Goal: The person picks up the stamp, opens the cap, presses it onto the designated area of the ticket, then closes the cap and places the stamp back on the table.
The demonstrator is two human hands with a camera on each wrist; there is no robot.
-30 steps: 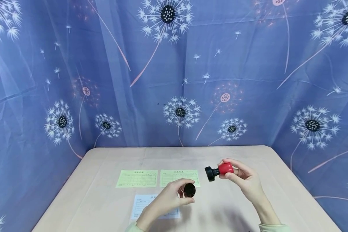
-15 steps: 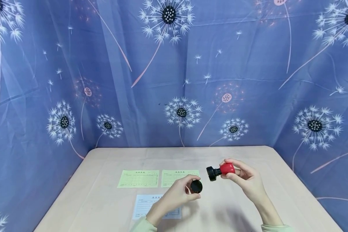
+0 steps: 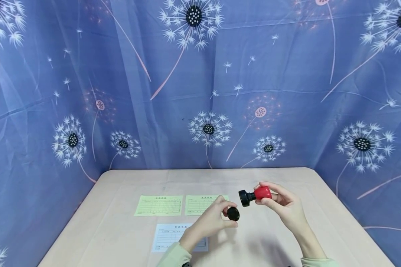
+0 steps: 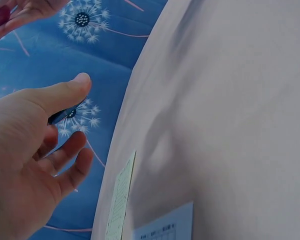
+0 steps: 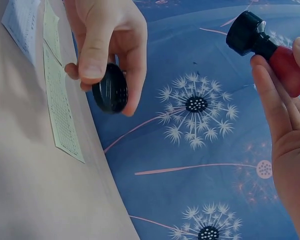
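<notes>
- Stamp (image 3: 257, 194), red handle, black head: lower half of the head frame, right of centre; tilted sideways, head toward frame left, off the table.
- Right hand (image 3: 285, 205): thumb and fingers grasping the red handle.
- Black cap (image 3: 233, 214): just below and left of the stamp, apart from it.
- Left hand (image 3: 215, 218): pinching the cap.
- Two green slips (image 3: 158, 205), one blue slip (image 3: 167, 237): lower centre-left, flat; apparently printed forms, text too small to read.
- Pale table (image 3: 113, 237): bottom of frame.
- Blue dandelion curtain (image 3: 173, 129): behind.
</notes>
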